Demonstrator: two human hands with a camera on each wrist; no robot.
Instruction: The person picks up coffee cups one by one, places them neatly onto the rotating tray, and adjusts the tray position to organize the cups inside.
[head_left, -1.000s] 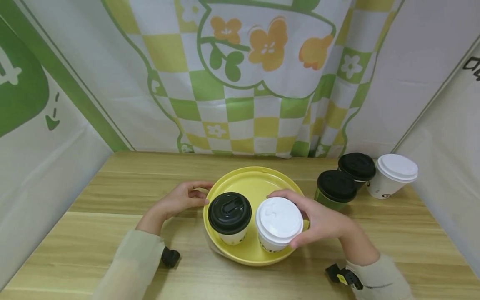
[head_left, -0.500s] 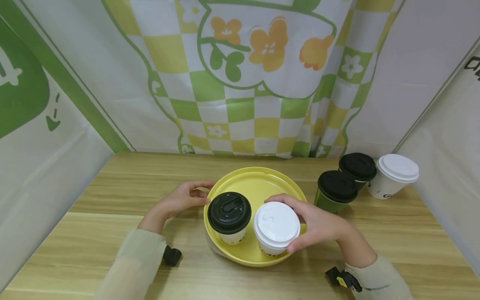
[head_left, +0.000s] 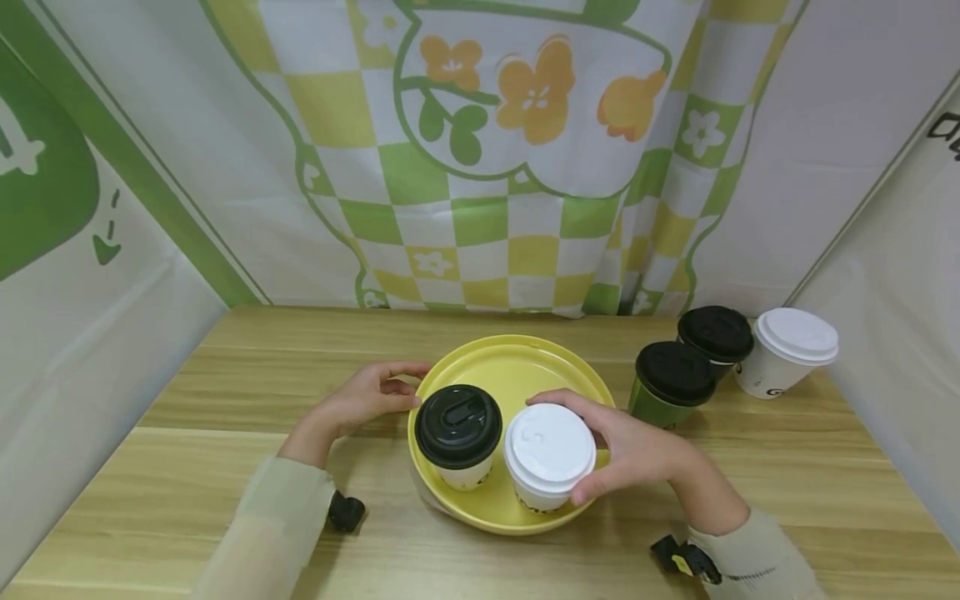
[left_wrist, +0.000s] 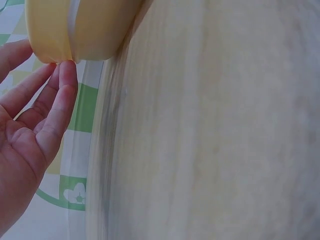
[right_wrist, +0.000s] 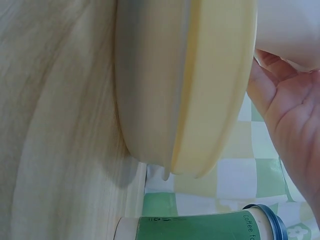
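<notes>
My right hand point(head_left: 630, 446) grips a white-lidded paper cup point(head_left: 550, 450) from its right side, thumb in front and fingers behind. This cup stands upright over the right part of a round yellow tray point(head_left: 517, 367). To its left on the tray is a paper cup with a black lid point(head_left: 459, 429). My left hand point(head_left: 367, 400) reaches to the tray's left edge. In the left wrist view, the fingertips of this left hand point(left_wrist: 37, 120), only slightly bent, touch the side of the tray point(left_wrist: 47, 30). A pale round base point(right_wrist: 145, 100) carries the tray in the right wrist view.
On the right of the wooden table point(head_left: 247, 375) stand a green cup with a black lid point(head_left: 671, 383), a second black-lidded cup point(head_left: 714, 333) behind it, and another white-lidded cup point(head_left: 787, 354). A checked curtain point(head_left: 480, 217) hangs along the back edge.
My right hand has shifted the white-lidded paper cup a little to the left and toward me, closer to the black-lidded one. The left hand stays at the tray's edge.
</notes>
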